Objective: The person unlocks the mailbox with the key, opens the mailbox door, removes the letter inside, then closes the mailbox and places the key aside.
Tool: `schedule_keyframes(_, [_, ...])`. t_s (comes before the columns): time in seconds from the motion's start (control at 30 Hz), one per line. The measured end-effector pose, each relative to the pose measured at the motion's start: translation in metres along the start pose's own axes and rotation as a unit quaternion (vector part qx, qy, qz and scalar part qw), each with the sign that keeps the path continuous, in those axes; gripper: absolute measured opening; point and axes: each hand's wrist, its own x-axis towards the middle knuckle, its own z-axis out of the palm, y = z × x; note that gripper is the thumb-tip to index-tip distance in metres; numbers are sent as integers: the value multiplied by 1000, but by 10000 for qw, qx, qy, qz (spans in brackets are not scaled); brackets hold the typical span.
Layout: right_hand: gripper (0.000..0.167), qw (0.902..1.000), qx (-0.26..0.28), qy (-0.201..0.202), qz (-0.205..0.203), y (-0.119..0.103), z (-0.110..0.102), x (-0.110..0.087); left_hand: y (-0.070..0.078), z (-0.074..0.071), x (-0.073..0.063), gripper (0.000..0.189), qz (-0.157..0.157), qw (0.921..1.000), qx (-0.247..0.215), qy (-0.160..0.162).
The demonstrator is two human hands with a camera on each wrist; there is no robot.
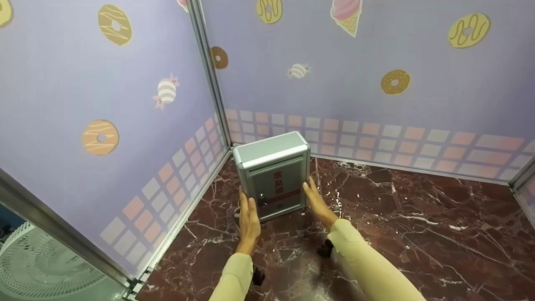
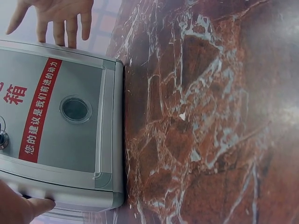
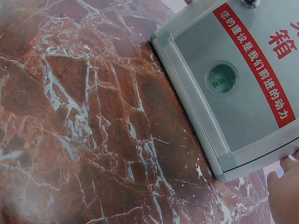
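A silver metal suggestion box [image 1: 263, 177] with red lettering stands upright on the marbled surface, its front turned towards me. My left hand [image 1: 250, 221] lies along the box's left side with fingers extended. Against the right side is my right hand [image 1: 319, 205], fingertips at the edge. The left wrist view shows the right hand's fingers [image 2: 58, 28] straight and spread beside the box. A red strip [image 3: 254, 63], a round window [image 3: 222, 78] and a small lock [image 2: 3, 139] mark the front panel. The box's back is hidden.
Dark red marbled tabletop [image 1: 397, 234] with scattered white flecks lies under the box. Purple panels [image 1: 355, 100] printed with sweets rise behind and at left, meeting at a metal post [image 1: 211, 79]. A white fan [image 1: 46, 263] stands beyond the left panel's lower edge.
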Motion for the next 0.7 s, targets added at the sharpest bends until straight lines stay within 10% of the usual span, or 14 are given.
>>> schedule_keyframes(0.7, [63, 9980, -228, 538, -261, -1, -16, -38, 4, 20, -4, 67, 155, 9993, -201, -277])
